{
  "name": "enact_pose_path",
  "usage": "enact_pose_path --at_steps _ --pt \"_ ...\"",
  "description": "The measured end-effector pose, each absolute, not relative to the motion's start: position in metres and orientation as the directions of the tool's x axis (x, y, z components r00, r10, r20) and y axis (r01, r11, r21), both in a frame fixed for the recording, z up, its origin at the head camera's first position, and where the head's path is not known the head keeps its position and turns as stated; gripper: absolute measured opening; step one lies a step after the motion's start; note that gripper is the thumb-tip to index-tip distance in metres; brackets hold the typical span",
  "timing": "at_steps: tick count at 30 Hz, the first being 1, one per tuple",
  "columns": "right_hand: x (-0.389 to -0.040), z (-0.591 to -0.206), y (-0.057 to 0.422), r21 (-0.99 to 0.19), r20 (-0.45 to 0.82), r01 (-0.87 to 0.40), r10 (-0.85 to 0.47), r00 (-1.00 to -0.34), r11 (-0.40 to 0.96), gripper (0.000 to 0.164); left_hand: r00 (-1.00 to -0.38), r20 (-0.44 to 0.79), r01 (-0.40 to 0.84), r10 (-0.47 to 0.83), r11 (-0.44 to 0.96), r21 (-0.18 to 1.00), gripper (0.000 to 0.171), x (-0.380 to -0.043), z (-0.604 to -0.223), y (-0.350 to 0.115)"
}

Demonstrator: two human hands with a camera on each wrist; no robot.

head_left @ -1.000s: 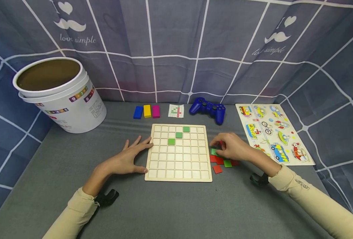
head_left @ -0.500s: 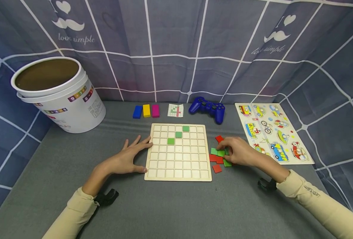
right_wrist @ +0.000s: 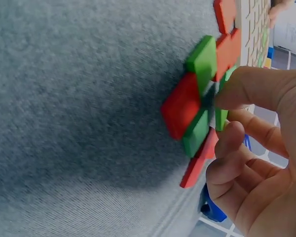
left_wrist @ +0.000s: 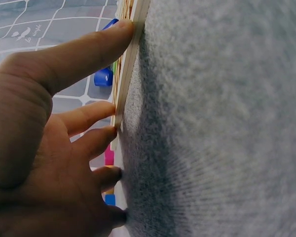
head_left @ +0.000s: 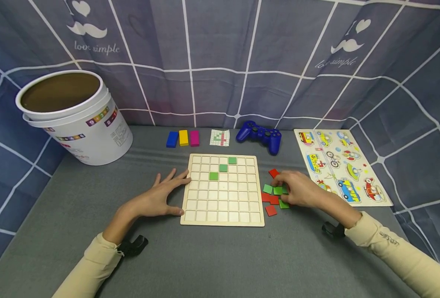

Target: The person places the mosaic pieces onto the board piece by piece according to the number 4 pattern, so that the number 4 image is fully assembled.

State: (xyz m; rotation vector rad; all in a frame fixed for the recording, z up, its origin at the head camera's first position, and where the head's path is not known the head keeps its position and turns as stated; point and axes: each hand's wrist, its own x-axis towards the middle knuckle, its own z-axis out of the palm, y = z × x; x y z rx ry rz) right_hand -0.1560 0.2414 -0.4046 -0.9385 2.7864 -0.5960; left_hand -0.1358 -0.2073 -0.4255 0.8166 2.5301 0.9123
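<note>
A pale wooden grid board (head_left: 223,203) lies on the grey table, with three green square tiles (head_left: 213,176) in a diagonal line among its cells. My left hand (head_left: 158,196) rests at the board's left edge, fingers spread; the left wrist view has the thumb and fingertips along that edge. To the right of the board is a loose cluster of green tiles and red tiles (head_left: 271,210). Over this cluster, my right hand (head_left: 296,188) has thumb and index finger around a green tile (right_wrist: 220,116). The palm covers part of the cluster in the head view.
Behind the board are a blue block (head_left: 172,139), a yellow block (head_left: 183,138), a magenta block (head_left: 194,138), a small pattern card (head_left: 219,138) and a blue game controller (head_left: 259,137). A white bucket (head_left: 93,140) stands back left; a vehicle picture board (head_left: 343,165) lies right.
My right hand has shifted right over the cluster, uncovering a red tile at its far side. A green tile at its fingertips has slid slightly right, away from its neighbour. My left hand stays still.
</note>
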Motion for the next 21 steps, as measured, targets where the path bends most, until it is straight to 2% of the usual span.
enact_pose_path --at_steps 11,21 --pt "-0.16 -0.397 0.237 -0.438 0.055 -0.546 -0.585 -0.809 0.714 0.032 -0.786 -0.117 0.395 0.606 0.639 0.66 0.095 -0.135 -0.426 -0.207" --pt "-0.163 -0.401 0.204 -0.484 0.129 -0.587 -0.611 -0.781 0.649 0.031 -0.783 -0.111 0.403 0.612 0.635 0.659 0.095 -0.135 -0.426 -0.209"
